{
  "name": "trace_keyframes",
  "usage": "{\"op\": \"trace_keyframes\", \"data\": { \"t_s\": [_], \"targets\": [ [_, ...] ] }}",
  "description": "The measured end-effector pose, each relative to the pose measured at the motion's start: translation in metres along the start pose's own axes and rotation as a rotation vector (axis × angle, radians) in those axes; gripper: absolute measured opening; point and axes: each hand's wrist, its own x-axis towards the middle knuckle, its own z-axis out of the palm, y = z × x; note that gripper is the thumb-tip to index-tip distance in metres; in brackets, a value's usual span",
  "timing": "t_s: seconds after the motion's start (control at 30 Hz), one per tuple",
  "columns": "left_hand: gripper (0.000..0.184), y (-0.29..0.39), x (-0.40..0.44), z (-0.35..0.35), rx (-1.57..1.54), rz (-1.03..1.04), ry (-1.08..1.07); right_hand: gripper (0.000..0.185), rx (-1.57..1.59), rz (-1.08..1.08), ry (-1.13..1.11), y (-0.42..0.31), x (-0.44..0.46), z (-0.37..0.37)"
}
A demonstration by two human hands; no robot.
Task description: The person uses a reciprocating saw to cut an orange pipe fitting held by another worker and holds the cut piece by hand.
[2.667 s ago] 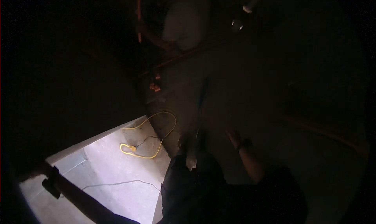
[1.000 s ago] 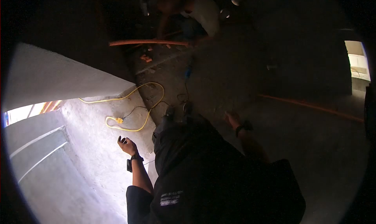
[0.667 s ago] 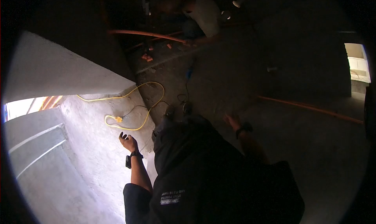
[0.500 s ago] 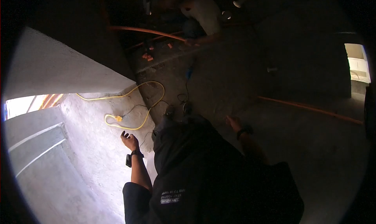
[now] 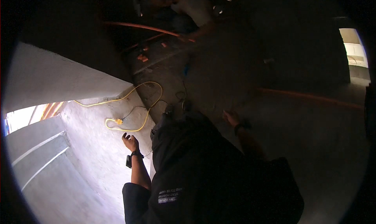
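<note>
The yellow cord lies slack in a loop on the pale lit surface to my left, touching neither of my hands. Its yellow connector sits just beyond my left hand, and a thin dark lead runs from it toward my feet; I'd judge those two joined. My left fingers are loosely curled in the air with nothing in them. My right hand hangs over the dark floor, well apart from the cord; it is too dim for me to tell how its fingers stand, and I make out nothing in them. As far as I can see, then, the cord is laid out and hooked up, but I have nothing in hand. Farther off, past my feet, a blue item lies on the floor at the end of another thin cord. At the far side a co-worker bends low, one hand apparently on the right end of an orange pipe; short orange pieces lie loose near it, so the work over there looks unfinished. To my right, a long orange strip stretches toward a bright opening.
</note>
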Motion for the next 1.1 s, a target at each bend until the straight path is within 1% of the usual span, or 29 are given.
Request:
{"op": "trace_keyframes", "data": {
  "t_s": [0.07,0.13,0.17,0.23,0.27,0.33,0.37,0.43,0.47,0.53,0.57,0.63,0.67,0.7,0.73,0.77,0.83,0.87,0.9,0.97,1.0,1.03,1.07,1.1],
  "targets": [
    [0.044,-0.003,0.000,0.000,0.002,0.084,0.006,0.027,0.024,-0.030,-0.027,0.009,-0.005,-0.002],
    [0.044,-0.001,0.005,0.001,0.012,0.096,-0.013,0.026,-0.192,-0.011,0.022,0.004,-0.007,-0.006],
    [0.044,-0.002,0.006,0.002,0.017,0.106,-0.030,0.026,-0.188,-0.002,0.025,-0.003,-0.014,-0.007],
    [0.043,0.000,0.008,0.003,0.022,0.118,-0.034,0.026,-0.178,0.205,-0.016,-0.028,-0.030,-0.008],
    [0.042,0.008,0.013,0.003,0.035,0.103,-0.048,0.026,-0.181,0.217,-0.015,-0.031,-0.023,-0.009],
    [0.041,0.021,0.016,0.007,0.044,0.055,-0.070,0.028,-0.060,0.189,-0.005,-0.035,-0.005,-0.015],
    [0.041,0.022,0.018,0.009,0.048,0.036,-0.060,0.028,-0.070,0.199,-0.006,-0.046,-0.003,-0.019],
    [0.041,0.030,0.016,0.011,0.041,-0.076,-0.061,0.028,-0.025,0.228,0.061,-0.085,-0.007,-0.018],
    [0.043,0.027,0.013,0.014,0.034,-0.071,-0.061,0.028,-0.031,0.234,0.056,-0.089,0.003,-0.023],
    [0.043,0.019,0.010,0.015,0.041,-0.104,-0.074,0.030,-0.097,0.137,-0.054,-0.098,0.021,-0.028],
    [0.043,0.017,0.005,0.017,0.043,-0.130,-0.084,0.030,-0.102,0.140,-0.057,-0.091,0.036,-0.031],
    [0.043,0.025,-0.007,0.024,0.072,-0.136,-0.087,0.036,0.213,0.025,-0.072,-0.065,0.091,-0.038],
    [0.043,0.029,-0.015,0.029,0.078,-0.122,-0.066,0.036,0.200,0.027,-0.079,-0.056,0.120,-0.045],
    [0.043,0.033,-0.024,0.033,0.085,-0.110,-0.043,0.038,0.344,0.078,-0.117,-0.048,0.150,-0.051],
    [0.041,0.042,-0.033,0.037,0.083,-0.155,-0.043,0.041,0.486,0.129,-0.156,-0.049,0.173,-0.058],
    [0.041,0.049,-0.040,0.043,0.079,-0.174,-0.030,0.041,0.466,0.130,-0.169,-0.063,0.185,-0.063],
    [0.039,0.060,-0.057,0.056,0.028,-0.195,-0.008,0.041,-0.253,0.026,-0.232,-0.109,0.197,-0.066],
    [0.037,0.061,-0.068,0.068,-0.007,-0.185,0.032,0.041,-0.286,0.022,-0.257,-0.133,0.206,-0.064],
    [0.036,0.077,-0.081,0.078,-0.006,-0.205,0.038,0.040,-0.388,-0.003,-0.263,-0.160,0.214,-0.060],
    [0.035,0.107,-0.116,0.102,-0.073,-0.241,0.083,0.039,-0.536,-0.014,-0.312,-0.170,0.250,-0.060],
    [0.034,0.123,-0.134,0.116,-0.076,-0.304,0.077,0.038,-0.677,-0.115,-0.344,-0.177,0.280,-0.056],
    [0.032,0.111,-0.151,0.137,-0.063,-0.279,0.131,0.038,-0.793,-0.214,-0.365,-0.182,0.306,-0.048],
    [0.032,0.100,-0.172,0.151,-0.119,-0.315,0.105,0.038,-0.794,-0.192,-0.377,-0.180,0.325,-0.046],
    [0.032,0.099,-0.194,0.168,-0.182,-0.356,0.073,0.038,-0.723,-0.185,-0.429,-0.185,0.342,-0.047]
  ]
}}
